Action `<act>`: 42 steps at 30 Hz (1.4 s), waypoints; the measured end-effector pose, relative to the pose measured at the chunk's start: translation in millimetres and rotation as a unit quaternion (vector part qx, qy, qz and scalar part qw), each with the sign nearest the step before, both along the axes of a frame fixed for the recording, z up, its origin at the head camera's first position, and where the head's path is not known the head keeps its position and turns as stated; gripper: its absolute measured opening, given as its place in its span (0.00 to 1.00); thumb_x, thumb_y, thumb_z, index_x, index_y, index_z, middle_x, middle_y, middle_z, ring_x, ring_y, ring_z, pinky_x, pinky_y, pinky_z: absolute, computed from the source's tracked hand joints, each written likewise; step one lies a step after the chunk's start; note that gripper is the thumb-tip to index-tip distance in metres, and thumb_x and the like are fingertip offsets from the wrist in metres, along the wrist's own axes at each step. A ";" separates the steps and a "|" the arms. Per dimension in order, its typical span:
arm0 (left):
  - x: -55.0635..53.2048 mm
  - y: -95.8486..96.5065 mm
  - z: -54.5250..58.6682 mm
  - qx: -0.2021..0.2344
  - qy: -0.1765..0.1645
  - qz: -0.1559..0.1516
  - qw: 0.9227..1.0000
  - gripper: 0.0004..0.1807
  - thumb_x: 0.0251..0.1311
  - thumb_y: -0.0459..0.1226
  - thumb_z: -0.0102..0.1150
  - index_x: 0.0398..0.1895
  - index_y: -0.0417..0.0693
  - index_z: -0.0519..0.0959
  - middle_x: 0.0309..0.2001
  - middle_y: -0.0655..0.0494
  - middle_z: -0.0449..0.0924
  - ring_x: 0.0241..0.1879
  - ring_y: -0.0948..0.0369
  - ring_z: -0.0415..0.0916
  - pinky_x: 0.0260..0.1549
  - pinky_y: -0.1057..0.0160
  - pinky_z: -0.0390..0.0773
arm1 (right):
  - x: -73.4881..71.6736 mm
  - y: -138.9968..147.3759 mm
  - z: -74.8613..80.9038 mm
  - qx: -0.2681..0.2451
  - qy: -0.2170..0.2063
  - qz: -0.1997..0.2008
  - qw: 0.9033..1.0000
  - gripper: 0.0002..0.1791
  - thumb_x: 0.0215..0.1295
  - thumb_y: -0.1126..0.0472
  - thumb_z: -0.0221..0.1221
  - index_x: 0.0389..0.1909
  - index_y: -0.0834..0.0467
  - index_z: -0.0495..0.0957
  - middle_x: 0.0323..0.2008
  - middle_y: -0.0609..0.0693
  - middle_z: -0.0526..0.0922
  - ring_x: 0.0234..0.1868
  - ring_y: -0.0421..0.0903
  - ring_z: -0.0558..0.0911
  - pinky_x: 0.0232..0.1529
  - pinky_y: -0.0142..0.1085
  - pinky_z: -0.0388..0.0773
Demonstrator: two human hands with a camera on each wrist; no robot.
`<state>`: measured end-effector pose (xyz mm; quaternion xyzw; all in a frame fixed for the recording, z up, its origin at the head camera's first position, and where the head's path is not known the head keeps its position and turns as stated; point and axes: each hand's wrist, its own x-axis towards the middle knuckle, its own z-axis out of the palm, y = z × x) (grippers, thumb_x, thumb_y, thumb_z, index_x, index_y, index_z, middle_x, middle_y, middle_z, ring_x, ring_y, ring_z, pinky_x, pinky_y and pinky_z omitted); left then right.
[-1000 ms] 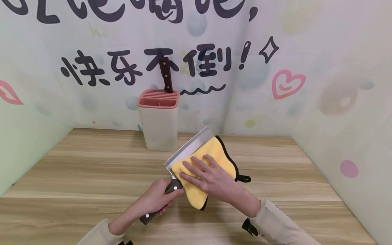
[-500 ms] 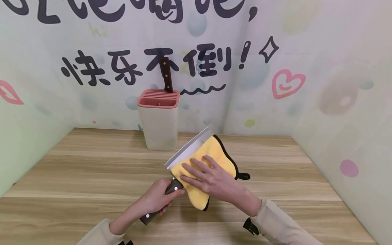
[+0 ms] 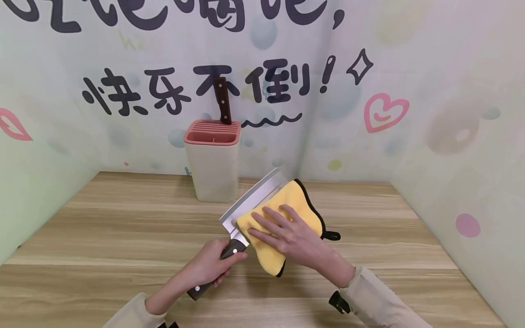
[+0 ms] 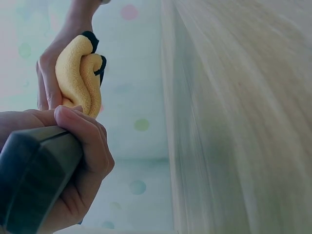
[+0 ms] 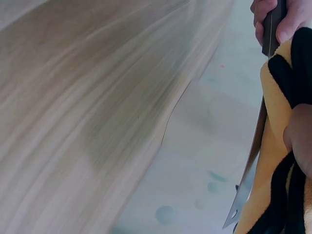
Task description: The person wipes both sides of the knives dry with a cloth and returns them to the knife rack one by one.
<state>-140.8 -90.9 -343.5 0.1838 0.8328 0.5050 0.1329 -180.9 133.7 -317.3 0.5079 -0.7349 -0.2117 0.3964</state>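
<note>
In the head view my left hand [image 3: 212, 264] grips the dark riveted handle of a cleaver [image 3: 251, 198], whose broad blade points up and to the right. My right hand [image 3: 289, 237] lies over a yellow cloth [image 3: 301, 200] with black edging, fingers stretched across it against the blade. Much of the blade is hidden under the cloth. From the right wrist, the thumb shows on the near side of the folded cloth [image 5: 274, 131], and the blade stands clear of the table. The left wrist view shows the handle end [image 4: 39, 170] within the curled left fingers.
A white knife block [image 3: 213, 173] with a pink slotted top stands at the back of the wooden table [image 3: 123, 228]. A brown-handled knife [image 3: 223, 101] stands in it. Printed wall sheets [image 3: 443, 136] enclose the back and sides.
My right hand and the cloth first shift hardly at all, then slide up and right along the blade, baring more metal near the handle. My left hand keeps its grip in place.
</note>
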 end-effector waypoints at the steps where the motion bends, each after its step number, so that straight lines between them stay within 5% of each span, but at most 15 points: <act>1: 0.2 -0.1 0.0 0.001 0.000 0.001 1.000 0.17 0.59 0.45 0.53 0.26 0.39 0.66 0.09 0.57 0.66 0.05 0.68 0.62 0.04 0.63 0.69 | -0.6 1.1 -0.4 -0.004 -0.002 -0.003 1.000 0.27 0.52 0.62 0.54 0.56 0.45 0.69 0.59 0.50 0.68 0.56 0.48 0.70 0.52 0.46 0.67; 19: 1.9 -2.8 -0.9 0.004 0.003 0.007 1.000 0.17 0.59 0.43 0.53 0.25 0.39 0.65 0.09 0.57 0.65 0.05 0.67 0.62 0.03 0.62 0.69 | -19.7 20.6 -1.7 -0.106 -0.051 -0.015 0.993 0.28 0.49 0.73 0.53 0.53 0.51 0.73 0.55 0.54 0.72 0.52 0.53 0.72 0.46 0.48 0.69; 28: 2.8 -4.2 -1.6 0.010 0.007 0.012 1.000 0.17 0.59 0.43 0.54 0.25 0.38 0.65 0.09 0.57 0.65 0.05 0.67 0.61 0.02 0.62 0.68 | -24.6 29.5 -0.5 -0.126 -0.072 -0.079 0.986 0.29 0.49 0.72 0.56 0.55 0.51 0.71 0.55 0.54 0.72 0.52 0.54 0.72 0.46 0.48 0.68; 42: 3.6 -6.2 -3.3 -0.004 0.030 0.003 1.000 0.18 0.59 0.45 0.53 0.25 0.39 0.64 0.08 0.57 0.65 0.04 0.67 0.61 0.02 0.62 0.68 | -31.3 38.2 -2.8 -0.181 -0.068 -0.112 0.975 0.34 0.40 0.75 0.64 0.52 0.52 0.73 0.51 0.56 0.75 0.48 0.55 0.74 0.41 0.48 0.70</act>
